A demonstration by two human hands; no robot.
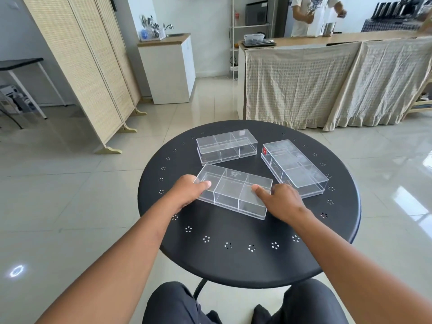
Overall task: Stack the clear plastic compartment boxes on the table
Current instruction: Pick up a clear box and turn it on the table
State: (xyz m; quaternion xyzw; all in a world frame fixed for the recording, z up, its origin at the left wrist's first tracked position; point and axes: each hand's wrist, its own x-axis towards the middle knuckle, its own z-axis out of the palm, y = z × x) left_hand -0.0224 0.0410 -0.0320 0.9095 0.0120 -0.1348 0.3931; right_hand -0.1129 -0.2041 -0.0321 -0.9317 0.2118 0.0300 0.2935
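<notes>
Three clear plastic compartment boxes lie apart on a round black table (233,258). The nearest box (233,190) sits in the middle, gripped at both short ends. My left hand (187,194) holds its left end with the thumb on top. At the right end, my right hand (282,202) grips it, thumb resting on the lid. A second box (226,146) lies at the far side. The third box (294,167), with a small red sticker, lies at the right, angled.
The table has small perforated flower patterns around its rim. My knees show below the near edge. Beyond the table are a folding woven screen (93,66), a white cabinet (170,69), and a cloth-draped counter (327,83) with a person standing behind it.
</notes>
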